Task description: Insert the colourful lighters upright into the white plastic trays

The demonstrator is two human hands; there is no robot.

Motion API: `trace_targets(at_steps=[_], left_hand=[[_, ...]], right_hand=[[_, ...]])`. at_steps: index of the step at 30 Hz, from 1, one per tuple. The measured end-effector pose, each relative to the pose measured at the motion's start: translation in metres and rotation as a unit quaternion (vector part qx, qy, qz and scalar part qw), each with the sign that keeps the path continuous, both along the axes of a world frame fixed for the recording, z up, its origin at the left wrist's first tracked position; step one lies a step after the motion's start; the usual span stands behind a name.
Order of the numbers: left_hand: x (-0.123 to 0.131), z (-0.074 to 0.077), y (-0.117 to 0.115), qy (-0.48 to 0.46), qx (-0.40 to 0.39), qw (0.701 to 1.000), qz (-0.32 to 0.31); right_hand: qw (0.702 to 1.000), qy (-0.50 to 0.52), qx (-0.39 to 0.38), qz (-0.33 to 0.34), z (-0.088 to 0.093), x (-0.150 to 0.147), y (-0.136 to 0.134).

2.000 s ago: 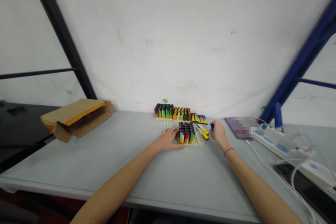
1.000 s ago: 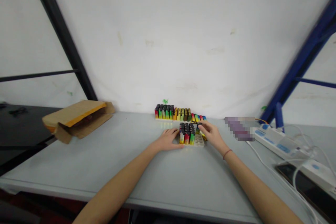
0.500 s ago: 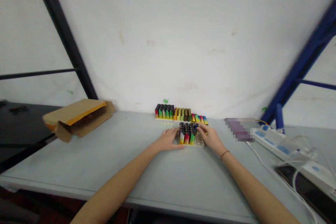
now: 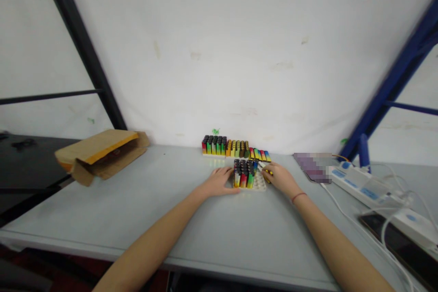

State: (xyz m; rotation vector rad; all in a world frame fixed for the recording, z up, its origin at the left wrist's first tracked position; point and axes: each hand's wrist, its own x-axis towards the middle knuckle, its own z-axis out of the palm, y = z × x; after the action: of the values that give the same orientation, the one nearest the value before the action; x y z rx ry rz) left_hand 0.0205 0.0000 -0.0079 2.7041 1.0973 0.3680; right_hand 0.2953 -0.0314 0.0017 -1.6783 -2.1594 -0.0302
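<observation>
A white tray (image 4: 260, 186) stands mid-table, partly filled with upright multicoloured lighters (image 4: 243, 174). My left hand (image 4: 218, 182) lies flat on the table with its fingers against the tray's left side. My right hand (image 4: 281, 178) rests just right of the tray, fingers curled around a yellow lighter (image 4: 269, 172) that lies on the table. Behind the tray, along the wall, runs a longer row of lighters (image 4: 234, 147) in trays.
An open cardboard box (image 4: 99, 153) lies at the back left. On the right are a blurred flat item (image 4: 313, 166), a white power strip (image 4: 357, 181) with cables, and a dark phone (image 4: 400, 244). Black and blue frame posts flank the table (image 4: 191, 232).
My right hand carried a blue lighter from the right to the tray, left it among the upright ones, then drew back right onto the loose yellow lighters. My left hand stayed put.
</observation>
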Motion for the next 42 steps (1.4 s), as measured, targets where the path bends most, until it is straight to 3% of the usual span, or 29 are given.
trace_targets(at_steps=[14, 18, 21, 24, 27, 30, 34, 39, 42], left_hand=[[-0.001, -0.002, 0.001, -0.01, 0.007, 1.0, -0.005], [-0.001, -0.002, 0.0, -0.005, 0.008, 1.0, -0.004], [-0.001, -0.002, 0.0, -0.005, 0.013, 1.0, -0.002], [0.0, -0.001, -0.001, -0.001, 0.012, 1.0, 0.0], [0.0, 0.0, -0.001, -0.003, 0.004, 1.0, 0.0], [0.0, -0.001, -0.001, -0.004, 0.003, 1.0, 0.0], [-0.001, -0.002, 0.0, -0.001, 0.009, 1.0, -0.001], [0.0, -0.002, 0.001, 0.003, 0.01, 1.0, -0.005], [0.0, -0.002, 0.0, 0.012, 0.012, 1.0, -0.001]], right_hand=[[0.993, -0.043, -0.057, -0.089, -0.007, 0.001, 0.004], [0.994, 0.019, -0.053, -0.09, -0.005, 0.001, 0.003], [0.99, 0.132, -0.021, -0.054, -0.003, -0.002, 0.001], [0.967, 0.252, 0.005, -0.033, -0.001, -0.009, -0.001], [0.938, 0.34, 0.022, -0.069, 0.0, -0.017, -0.002], [0.913, 0.396, 0.024, -0.094, -0.003, -0.022, -0.002], [0.891, 0.452, 0.025, -0.044, -0.009, -0.024, 0.001], [0.826, 0.562, 0.023, -0.041, -0.011, -0.026, 0.003], [0.799, 0.597, -0.027, -0.069, -0.012, -0.026, 0.004]])
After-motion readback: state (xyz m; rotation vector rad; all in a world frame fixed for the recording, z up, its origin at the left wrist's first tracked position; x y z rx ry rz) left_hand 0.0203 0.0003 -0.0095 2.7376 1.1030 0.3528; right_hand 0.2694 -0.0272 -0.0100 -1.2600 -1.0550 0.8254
